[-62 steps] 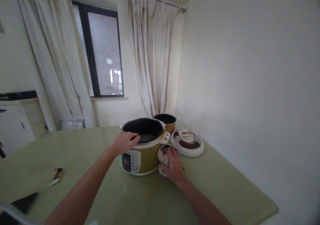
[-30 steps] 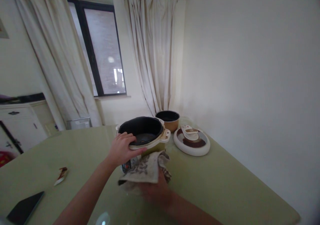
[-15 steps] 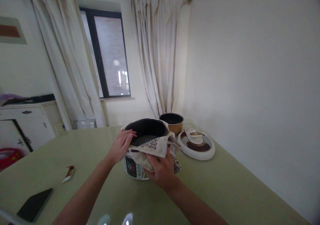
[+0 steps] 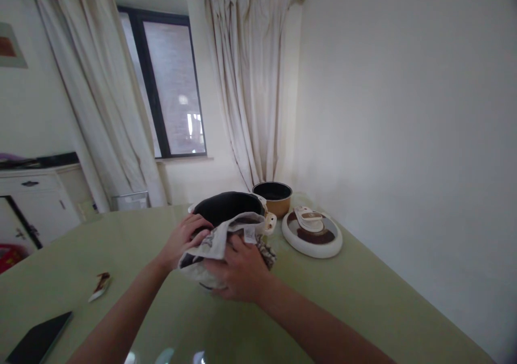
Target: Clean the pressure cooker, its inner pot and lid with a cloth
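Observation:
A rice cooker body (image 4: pixel 226 207) with a dark open cavity stands on the green table in front of me. My right hand (image 4: pixel 244 270) is closed on a patterned cloth (image 4: pixel 220 243), pressing it against the cooker's front, so the control panel is covered. My left hand (image 4: pixel 188 240) grips the cooker's near left rim, its fingers curled over the edge beside the cloth. Behind the cooker stands an inner pot (image 4: pixel 278 205), gold outside and dark inside. The round white and brown lid (image 4: pixel 313 235) lies to the right of the cooker.
On the table's left lie a small brown and white piece (image 4: pixel 100 287) and a dark flat tablet-like object (image 4: pixel 38 338). The table (image 4: pixel 363 299) meets a white wall (image 4: pixel 404 138) on the right. Curtains (image 4: pixel 258 84) and a window (image 4: pixel 172 84) are behind.
My right hand has moved the cloth left across the cooker's front, covering the panel and baring the right-side hinge. My left hand stays at the rim. The view has shifted slightly right.

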A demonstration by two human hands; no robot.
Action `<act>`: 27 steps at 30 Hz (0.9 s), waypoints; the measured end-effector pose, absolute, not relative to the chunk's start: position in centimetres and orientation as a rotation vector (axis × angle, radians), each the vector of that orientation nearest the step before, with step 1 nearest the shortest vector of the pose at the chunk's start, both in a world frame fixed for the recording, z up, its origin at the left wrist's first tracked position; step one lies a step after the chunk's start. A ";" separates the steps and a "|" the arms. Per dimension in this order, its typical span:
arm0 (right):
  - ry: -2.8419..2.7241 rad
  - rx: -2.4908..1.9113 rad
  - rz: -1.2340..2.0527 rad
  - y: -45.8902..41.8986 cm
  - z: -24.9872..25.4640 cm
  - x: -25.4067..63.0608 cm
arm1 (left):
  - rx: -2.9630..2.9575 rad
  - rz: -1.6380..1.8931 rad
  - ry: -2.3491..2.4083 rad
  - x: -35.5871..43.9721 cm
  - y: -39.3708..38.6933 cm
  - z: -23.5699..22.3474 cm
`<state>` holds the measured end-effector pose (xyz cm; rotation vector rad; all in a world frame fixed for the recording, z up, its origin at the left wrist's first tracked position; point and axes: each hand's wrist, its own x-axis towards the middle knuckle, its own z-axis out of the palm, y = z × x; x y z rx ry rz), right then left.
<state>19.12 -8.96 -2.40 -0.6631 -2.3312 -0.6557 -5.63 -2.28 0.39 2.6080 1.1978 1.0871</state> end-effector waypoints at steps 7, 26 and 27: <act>-2.293 -0.772 -0.467 -6.9 -1.8 25.4 | 2.719 1.137 1.259 -5.2 -2.7 0.3; -1.857 -0.933 -0.214 -1.7 -1.0 28.7 | 2.586 1.339 1.777 0.7 -8.6 -1.0; -1.809 -0.938 -0.237 -2.3 -1.7 28.3 | 2.624 1.319 1.676 -0.1 -8.3 -1.0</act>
